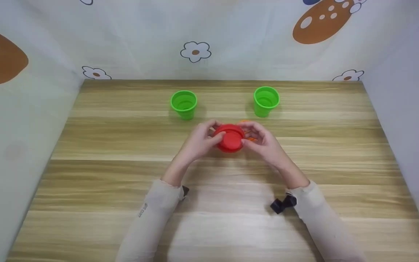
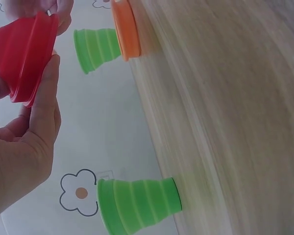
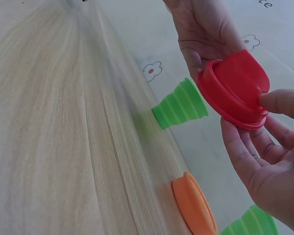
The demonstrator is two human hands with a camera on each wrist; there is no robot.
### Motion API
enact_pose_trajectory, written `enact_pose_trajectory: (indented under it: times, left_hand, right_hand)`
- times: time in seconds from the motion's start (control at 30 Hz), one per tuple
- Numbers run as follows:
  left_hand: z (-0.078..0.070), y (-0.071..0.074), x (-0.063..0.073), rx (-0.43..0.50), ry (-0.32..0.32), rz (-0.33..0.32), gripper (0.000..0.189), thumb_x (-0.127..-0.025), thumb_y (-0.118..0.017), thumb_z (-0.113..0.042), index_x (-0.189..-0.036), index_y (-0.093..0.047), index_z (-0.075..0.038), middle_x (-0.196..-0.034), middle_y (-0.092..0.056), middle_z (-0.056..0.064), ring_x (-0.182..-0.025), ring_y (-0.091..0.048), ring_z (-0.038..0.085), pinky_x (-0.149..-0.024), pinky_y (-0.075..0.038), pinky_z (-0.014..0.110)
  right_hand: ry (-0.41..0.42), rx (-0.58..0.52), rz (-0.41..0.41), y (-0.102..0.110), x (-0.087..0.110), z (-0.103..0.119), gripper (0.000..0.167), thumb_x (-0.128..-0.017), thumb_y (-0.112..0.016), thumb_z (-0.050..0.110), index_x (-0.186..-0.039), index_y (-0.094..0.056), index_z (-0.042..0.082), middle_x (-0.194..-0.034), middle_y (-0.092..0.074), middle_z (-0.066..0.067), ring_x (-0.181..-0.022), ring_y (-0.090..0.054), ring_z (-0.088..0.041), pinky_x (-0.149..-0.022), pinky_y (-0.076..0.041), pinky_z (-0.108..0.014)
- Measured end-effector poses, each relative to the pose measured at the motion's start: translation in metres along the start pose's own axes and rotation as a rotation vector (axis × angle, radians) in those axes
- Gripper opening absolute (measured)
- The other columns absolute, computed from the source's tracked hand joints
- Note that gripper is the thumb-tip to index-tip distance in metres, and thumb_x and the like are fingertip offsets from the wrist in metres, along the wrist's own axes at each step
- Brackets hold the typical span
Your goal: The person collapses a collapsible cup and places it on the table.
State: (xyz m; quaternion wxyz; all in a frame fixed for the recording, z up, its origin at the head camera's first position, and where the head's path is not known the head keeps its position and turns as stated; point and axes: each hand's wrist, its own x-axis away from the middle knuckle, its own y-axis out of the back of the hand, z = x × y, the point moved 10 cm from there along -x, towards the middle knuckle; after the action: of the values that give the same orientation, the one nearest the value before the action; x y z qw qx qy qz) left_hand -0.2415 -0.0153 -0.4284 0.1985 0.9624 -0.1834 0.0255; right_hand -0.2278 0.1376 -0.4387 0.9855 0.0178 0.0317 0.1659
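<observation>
A red collapsible cup (image 1: pixel 232 140), partly folded, is held up off the table, its base turned toward the head camera. My left hand (image 1: pixel 199 142) grips its left side, thumb on the base and fingers at the rim. On the other side, my right hand (image 1: pixel 266 145) pinches the rim between thumb and fingers. Both wrist views show the red cup (image 2: pixel 24 56) tilted, with ridged walls (image 3: pixel 235 88). Behind the right hand, a flattened orange collapsible cup (image 3: pixel 193 205) lies on the table, mostly hidden in the head view.
Two extended green collapsible cups stand upright toward the back, one green cup (image 1: pixel 184 103) at left and another green cup (image 1: pixel 266 101) at right. The wooden table (image 1: pixel 122 189) meets a patterned cloth wall (image 1: pixel 151 40) behind and at both sides.
</observation>
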Motion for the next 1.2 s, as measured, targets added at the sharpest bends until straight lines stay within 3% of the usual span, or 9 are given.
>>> enact_pose_trajectory:
  times: [0.23,0.4,0.57,0.77,1.2]
  left_hand:
    - [0.0,-0.002,-0.001,0.03,0.009,0.004,0.021,-0.097,-0.062,-0.009,-0.116,-0.063,-0.001,-0.108,-0.065,0.014,-0.088,-0.065,0.018,-0.073,-0.059,0.026]
    - [-0.002,-0.003,0.0,0.062,0.0,0.019,0.024,-0.098,-0.061,-0.01,-0.12,-0.06,-0.001,-0.111,-0.064,0.015,-0.094,-0.066,0.022,-0.077,-0.061,0.028]
    - [-0.004,-0.004,0.001,0.078,-0.028,0.043,0.028,-0.099,-0.057,-0.009,-0.125,-0.058,0.0,-0.116,-0.063,0.017,-0.101,-0.065,0.025,-0.083,-0.06,0.03]
    - [-0.006,-0.005,0.002,0.106,-0.048,0.078,0.038,-0.093,-0.054,-0.002,-0.131,-0.055,0.002,-0.122,-0.06,0.019,-0.108,-0.063,0.029,-0.088,-0.059,0.031]
    - [-0.005,-0.005,0.002,0.12,-0.047,0.082,0.048,-0.085,-0.061,-0.002,-0.132,-0.055,0.001,-0.12,-0.06,0.016,-0.103,-0.061,0.024,-0.083,-0.057,0.025]
  right_hand:
    - [0.001,0.043,-0.041,0.003,-0.001,0.001,0.043,-0.09,-0.064,-0.005,-0.133,-0.054,-0.005,-0.114,-0.066,0.002,-0.107,-0.061,-0.011,-0.096,-0.051,-0.023]
    - [-0.041,0.02,-0.08,0.006,-0.001,-0.004,0.043,-0.09,-0.064,-0.005,-0.132,-0.055,-0.003,-0.113,-0.066,0.003,-0.106,-0.062,-0.012,-0.095,-0.052,-0.023]
    - [-0.032,0.031,-0.1,0.009,-0.001,-0.004,0.042,-0.09,-0.063,-0.006,-0.131,-0.056,-0.004,-0.114,-0.067,0.001,-0.104,-0.062,-0.013,-0.096,-0.053,-0.025]
    - [-0.031,0.028,-0.129,0.012,-0.001,-0.006,0.042,-0.089,-0.063,-0.007,-0.13,-0.056,-0.004,-0.114,-0.067,-0.002,-0.102,-0.062,-0.014,-0.094,-0.053,-0.025]
    - [-0.033,0.019,-0.134,0.011,-0.001,-0.005,0.041,-0.089,-0.063,-0.007,-0.13,-0.057,-0.003,-0.112,-0.067,0.0,-0.101,-0.062,-0.014,-0.092,-0.052,-0.023]
